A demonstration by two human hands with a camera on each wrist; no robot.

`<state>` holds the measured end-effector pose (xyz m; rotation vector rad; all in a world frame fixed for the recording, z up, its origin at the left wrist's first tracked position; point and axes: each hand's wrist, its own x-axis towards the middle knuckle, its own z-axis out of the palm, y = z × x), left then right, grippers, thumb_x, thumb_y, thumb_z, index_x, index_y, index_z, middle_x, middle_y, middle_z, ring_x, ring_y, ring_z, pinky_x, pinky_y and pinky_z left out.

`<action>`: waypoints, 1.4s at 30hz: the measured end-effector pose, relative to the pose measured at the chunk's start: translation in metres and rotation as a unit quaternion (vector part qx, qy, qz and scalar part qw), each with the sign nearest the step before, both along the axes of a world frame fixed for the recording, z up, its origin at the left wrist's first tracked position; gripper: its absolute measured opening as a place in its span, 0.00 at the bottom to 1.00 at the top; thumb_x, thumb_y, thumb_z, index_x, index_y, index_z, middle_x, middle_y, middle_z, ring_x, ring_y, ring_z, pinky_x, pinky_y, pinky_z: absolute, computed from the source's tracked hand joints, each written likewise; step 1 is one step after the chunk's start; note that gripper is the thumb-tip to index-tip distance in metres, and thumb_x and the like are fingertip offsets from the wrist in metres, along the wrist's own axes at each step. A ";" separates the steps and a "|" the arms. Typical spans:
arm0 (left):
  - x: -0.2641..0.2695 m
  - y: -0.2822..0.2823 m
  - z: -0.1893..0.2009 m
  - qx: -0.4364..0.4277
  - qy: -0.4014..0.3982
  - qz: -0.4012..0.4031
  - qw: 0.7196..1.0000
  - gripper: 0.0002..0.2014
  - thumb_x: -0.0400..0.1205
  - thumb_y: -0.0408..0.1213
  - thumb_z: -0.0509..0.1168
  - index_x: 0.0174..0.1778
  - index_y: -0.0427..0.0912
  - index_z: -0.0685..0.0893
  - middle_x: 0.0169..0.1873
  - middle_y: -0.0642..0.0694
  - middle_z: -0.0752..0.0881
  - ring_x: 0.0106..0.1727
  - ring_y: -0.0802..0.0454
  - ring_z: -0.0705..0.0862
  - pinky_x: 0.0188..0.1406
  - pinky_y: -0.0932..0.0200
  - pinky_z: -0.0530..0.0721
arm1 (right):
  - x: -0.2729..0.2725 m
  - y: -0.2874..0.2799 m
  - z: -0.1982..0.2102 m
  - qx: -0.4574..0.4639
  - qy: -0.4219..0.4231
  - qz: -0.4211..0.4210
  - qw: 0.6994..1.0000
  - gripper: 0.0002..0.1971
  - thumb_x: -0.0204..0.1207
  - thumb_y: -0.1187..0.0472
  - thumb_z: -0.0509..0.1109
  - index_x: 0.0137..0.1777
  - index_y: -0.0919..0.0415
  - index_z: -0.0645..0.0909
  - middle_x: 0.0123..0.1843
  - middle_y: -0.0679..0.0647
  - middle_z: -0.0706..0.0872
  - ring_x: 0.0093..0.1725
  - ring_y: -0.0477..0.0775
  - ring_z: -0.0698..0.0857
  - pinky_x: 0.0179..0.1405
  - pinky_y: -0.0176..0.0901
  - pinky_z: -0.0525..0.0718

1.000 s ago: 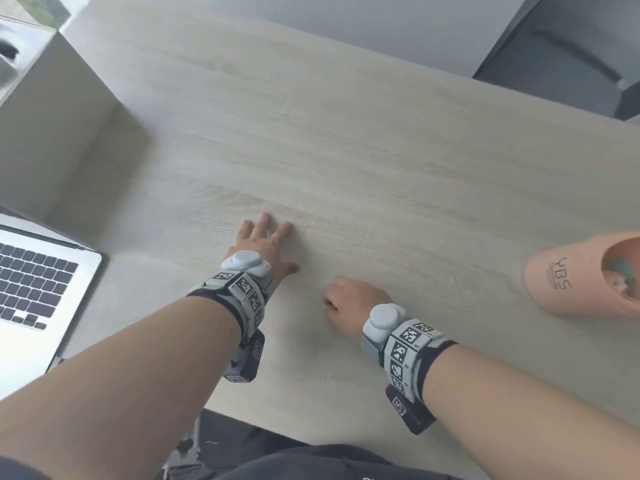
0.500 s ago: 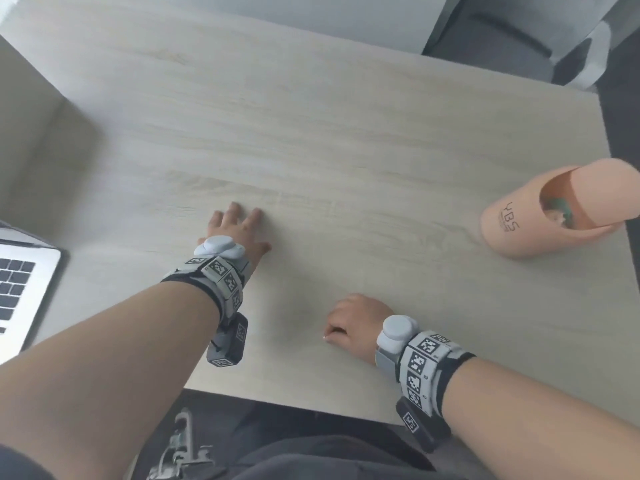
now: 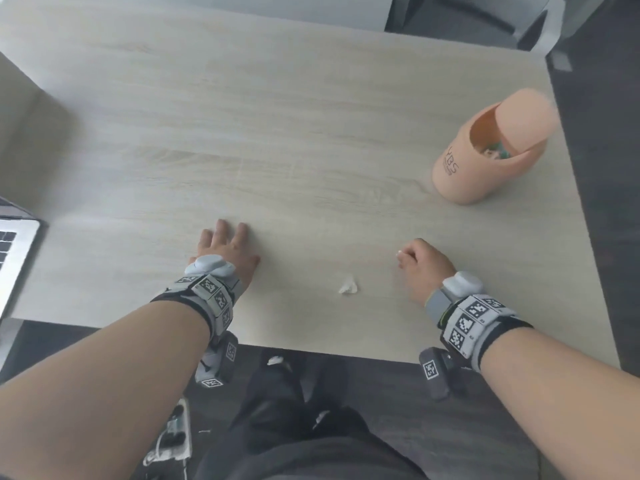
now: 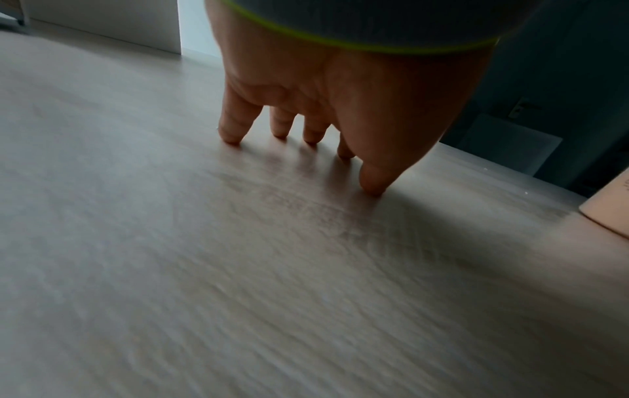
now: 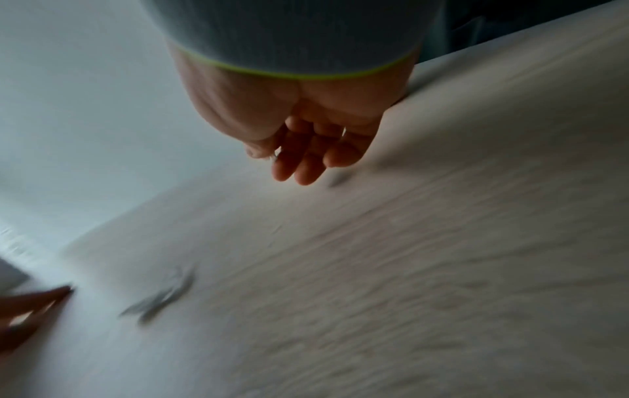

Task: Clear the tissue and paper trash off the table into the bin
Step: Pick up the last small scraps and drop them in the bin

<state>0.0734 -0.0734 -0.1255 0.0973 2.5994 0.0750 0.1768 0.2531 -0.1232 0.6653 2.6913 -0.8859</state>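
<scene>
Nearest the person, on the dark floor below the table edge, lies 1 small white paper scrap (image 3: 276,360), already off the light wood-grain table (image 3: 277,133) but not in the bin. Just beyond the edge, a small crumpled white tissue scrap (image 3: 347,288) sits on the tabletop between the 2 hands, touching neither.

The left hand (image 3: 225,249) rests with straight, spread fingers (image 4: 235,124) propped on their tips against the wood, holding nothing; it looks placed as a brace while the person leans over the table. The right hand (image 3: 420,263) hovers just over the surface with its fingers loosely curled. Something pale shows at its fingertips in the head view, but the wrist view is too blurred to tell whether it pinches a scrap or holds nothing.

Farther off, toward the right corner, stands the peach-coloured round plastic desktop bin (image 3: 491,150), its swing lid tilted open and some rubbish visible inside. It seems positioned within the right hand's reach, so the tissue scrap probably suits that hand.

At the far left edge sits part of a silver laptop (image 3: 14,244).
</scene>
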 end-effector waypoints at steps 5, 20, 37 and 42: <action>0.001 0.013 0.010 -0.038 -0.018 -0.001 0.999 0.29 0.85 0.49 0.55 0.81 0.53 0.53 0.83 0.44 0.53 0.80 0.39 0.59 0.62 0.35 0.78 | 0.038 0.020 0.001 -0.050 0.001 -0.060 0.997 0.07 0.75 0.54 0.74 0.36 0.48 0.82 0.37 0.44 0.89 0.40 0.50 0.88 0.41 0.40 0.84; 0.002 0.002 0.013 -0.033 -0.017 -0.027 0.999 0.33 0.85 0.56 0.55 0.83 0.58 0.47 0.87 0.47 0.46 0.85 0.39 0.54 0.72 0.30 0.72 | 0.015 -0.059 -0.008 0.028 -0.017 0.192 0.981 0.08 0.81 0.55 0.66 0.47 0.58 0.84 0.50 0.51 0.80 0.53 0.56 0.80 0.48 0.44 0.74; -0.002 -0.007 0.002 -0.034 -0.016 -0.043 0.998 0.35 0.83 0.61 0.54 0.83 0.62 0.44 0.88 0.49 0.43 0.86 0.38 0.52 0.73 0.26 0.72 | 0.038 -0.006 -0.016 0.018 0.037 0.036 0.999 0.10 0.81 0.55 0.67 0.52 0.53 0.90 0.52 0.47 0.83 0.50 0.48 0.81 0.49 0.37 0.72; -0.003 -0.005 0.004 -0.040 -0.025 -0.038 0.998 0.36 0.83 0.61 0.55 0.84 0.62 0.44 0.88 0.49 0.43 0.87 0.37 0.50 0.73 0.25 0.72 | 0.048 -0.007 -0.024 0.050 0.057 0.150 0.986 0.11 0.81 0.55 0.68 0.53 0.58 0.90 0.52 0.52 0.83 0.55 0.56 0.80 0.52 0.40 0.72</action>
